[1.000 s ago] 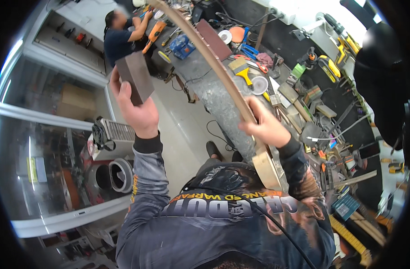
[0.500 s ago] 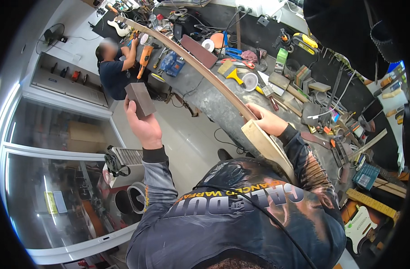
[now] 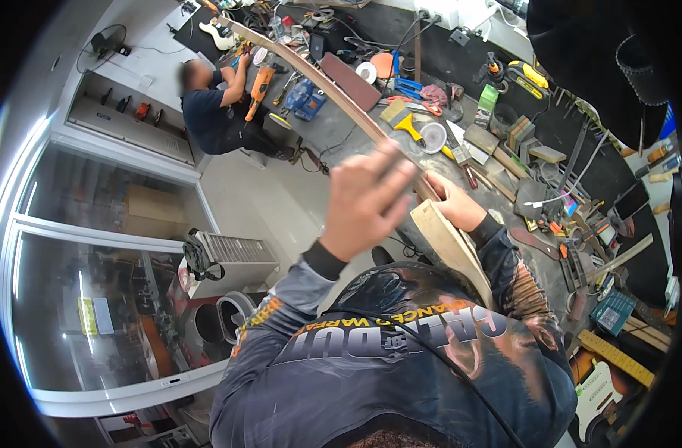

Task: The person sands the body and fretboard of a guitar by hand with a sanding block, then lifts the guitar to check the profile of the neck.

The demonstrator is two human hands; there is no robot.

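Observation:
A bare wooden guitar leans against my torso, its pale body low and its long neck reaching to the far left over the bench. My right hand is wrapped round the neck where it meets the body. Over the lower part of the neck is my left hand, blurred by motion, fingers stretched toward the wood. Whether it still has the grey-brown block seen earlier is hidden.
A cluttered workbench bears a yellow-handled brush, a white round lid and an orange power tool. A co-worker is at the far left. Below stands a ribbed grey case; an electric guitar lies at lower right.
My left hand has swung right, from out over the floor with a grey-brown block, to the guitar neck. The block no longer shows. My right hand keeps its hold; the view has shifted slightly.

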